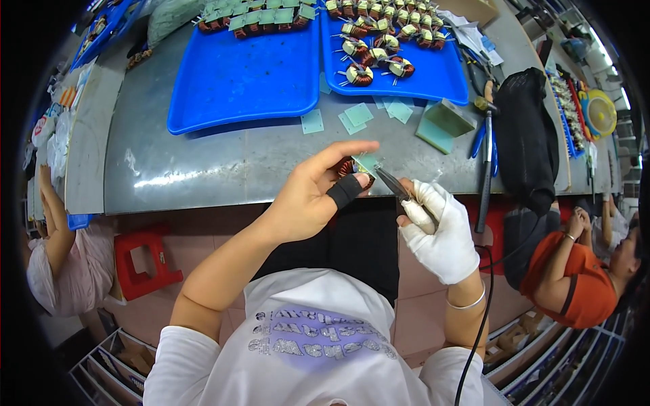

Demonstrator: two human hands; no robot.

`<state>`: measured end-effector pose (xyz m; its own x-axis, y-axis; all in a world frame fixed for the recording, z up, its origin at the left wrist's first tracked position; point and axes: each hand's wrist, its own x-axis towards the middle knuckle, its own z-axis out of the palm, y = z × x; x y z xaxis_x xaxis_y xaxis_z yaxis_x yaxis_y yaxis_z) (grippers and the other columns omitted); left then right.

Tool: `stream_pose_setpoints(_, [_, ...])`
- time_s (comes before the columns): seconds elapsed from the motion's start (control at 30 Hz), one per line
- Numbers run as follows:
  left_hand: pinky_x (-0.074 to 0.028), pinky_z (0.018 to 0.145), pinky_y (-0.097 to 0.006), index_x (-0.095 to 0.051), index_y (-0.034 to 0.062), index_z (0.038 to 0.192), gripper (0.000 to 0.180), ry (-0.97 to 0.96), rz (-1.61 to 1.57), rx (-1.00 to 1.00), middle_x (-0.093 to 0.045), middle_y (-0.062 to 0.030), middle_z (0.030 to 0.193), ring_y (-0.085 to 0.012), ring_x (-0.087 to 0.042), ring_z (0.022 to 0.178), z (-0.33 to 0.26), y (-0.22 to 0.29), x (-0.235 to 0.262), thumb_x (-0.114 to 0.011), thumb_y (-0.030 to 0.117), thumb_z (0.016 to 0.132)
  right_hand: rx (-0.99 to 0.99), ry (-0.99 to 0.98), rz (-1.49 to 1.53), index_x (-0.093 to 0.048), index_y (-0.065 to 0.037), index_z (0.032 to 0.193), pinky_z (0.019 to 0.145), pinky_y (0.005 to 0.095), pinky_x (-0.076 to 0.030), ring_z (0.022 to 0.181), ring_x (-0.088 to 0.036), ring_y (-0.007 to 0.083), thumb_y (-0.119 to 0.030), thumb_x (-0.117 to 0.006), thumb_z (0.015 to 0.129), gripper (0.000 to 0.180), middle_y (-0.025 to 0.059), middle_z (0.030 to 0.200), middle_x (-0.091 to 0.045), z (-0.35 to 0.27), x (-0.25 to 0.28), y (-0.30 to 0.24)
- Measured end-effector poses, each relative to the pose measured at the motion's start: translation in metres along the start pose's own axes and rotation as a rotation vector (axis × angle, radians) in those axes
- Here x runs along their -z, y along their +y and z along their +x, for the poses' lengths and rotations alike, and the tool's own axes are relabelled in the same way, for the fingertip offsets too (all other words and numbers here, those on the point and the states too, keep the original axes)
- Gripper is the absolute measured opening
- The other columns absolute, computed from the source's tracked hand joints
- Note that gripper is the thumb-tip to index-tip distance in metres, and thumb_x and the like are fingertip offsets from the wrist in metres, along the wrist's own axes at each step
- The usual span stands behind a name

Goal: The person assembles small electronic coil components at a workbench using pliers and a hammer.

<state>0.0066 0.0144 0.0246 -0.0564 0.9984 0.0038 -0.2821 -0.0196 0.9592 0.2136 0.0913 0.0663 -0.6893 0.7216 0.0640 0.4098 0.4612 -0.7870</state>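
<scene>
My left hand (308,193), a black wrap on its thumb, grips a copper-wound toroidal coil (347,168) over the table's near edge. A pale green square plate (366,162) lies against that coil. My right hand (439,233), in a white glove with bare fingertips, is closed around pliers (394,184) with wrapped handles. The pliers' tips touch or nearly touch the plate's edge; whether they pinch a wire there is too small to tell. Ahead are loose green plates (355,118) on the metal table (223,159).
A blue tray (244,101) has plate-topped coils along its far side; another blue tray (433,84) carries bare coils. A green block (443,126), a hammer (485,169), blue-handled pliers (493,145) and a black bag (525,135) lie rightward. Other people sit at both sides, near a red stool (145,260).
</scene>
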Motion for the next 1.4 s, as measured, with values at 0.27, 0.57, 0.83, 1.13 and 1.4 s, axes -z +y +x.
stream_pose_setpoints(0.27, [-0.053, 0.086, -0.029, -0.051, -0.0005, 0.133, 0.037, 0.017, 0.11, -0.02, -0.06, -0.0086, 0.112, -0.0132, -0.06, 0.097, -0.004, 0.003, -0.005, -0.053, 0.0, 0.097, 0.081, -0.031, -0.271, -0.066, -0.008, 0.116, 0.067, 0.0399, -0.051, 0.075, -0.061, 0.032, -0.003, -0.068, 0.071, 0.045, 0.0138, 0.089, -0.062, 0.0, 0.003, -0.009])
stream_pose_setpoints(0.57, [-0.049, 0.074, -0.024, -0.059, 0.0008, 0.119, 0.026, 0.208, 0.086, -0.027, -0.059, -0.0034, 0.096, -0.0088, -0.056, 0.081, -0.007, -0.002, -0.021, -0.055, -0.003, 0.094, 0.187, 0.022, -0.45, -0.065, -0.015, 0.119, 0.059, 0.0391, -0.049, 0.07, -0.06, 0.0289, -0.007, -0.072, 0.07, 0.051, 0.0086, 0.083, -0.056, -0.002, -0.007, 0.011])
stream_pose_setpoints(0.83, [-0.048, 0.08, -0.024, -0.051, 0.0015, 0.123, 0.031, 0.187, 0.05, -0.055, -0.057, -0.0053, 0.108, -0.0086, -0.054, 0.09, -0.007, -0.007, -0.021, -0.06, 0.001, 0.094, 0.194, 0.046, -0.482, -0.066, -0.018, 0.118, 0.064, 0.0389, -0.047, 0.076, -0.058, 0.0272, -0.007, -0.072, 0.067, 0.052, 0.0065, 0.084, -0.055, 0.002, -0.001, 0.008])
stream_pose_setpoints(1.13, [-0.045, 0.083, -0.026, -0.044, 0.004, 0.115, 0.04, 0.144, 0.221, -0.076, -0.048, -0.0044, 0.106, -0.0101, -0.052, 0.096, -0.007, -0.008, -0.019, -0.069, -0.005, 0.085, 0.09, 0.139, -0.296, -0.067, -0.012, 0.116, 0.073, 0.0401, -0.048, 0.083, -0.058, 0.0296, -0.003, -0.07, 0.066, 0.05, 0.0085, 0.091, -0.059, 0.0, -0.015, 0.012])
stream_pose_setpoints(1.4, [-0.045, 0.074, -0.025, -0.048, 0.0043, 0.109, 0.035, 0.179, 0.392, -0.269, -0.05, -0.0067, 0.101, -0.013, -0.052, 0.085, -0.005, -0.021, -0.017, -0.069, -0.005, 0.082, 0.116, 0.028, -0.443, -0.064, -0.016, 0.122, 0.063, 0.0412, -0.05, 0.076, -0.06, 0.0303, -0.008, -0.069, 0.073, 0.05, 0.01, 0.089, -0.058, -0.004, -0.012, 0.008])
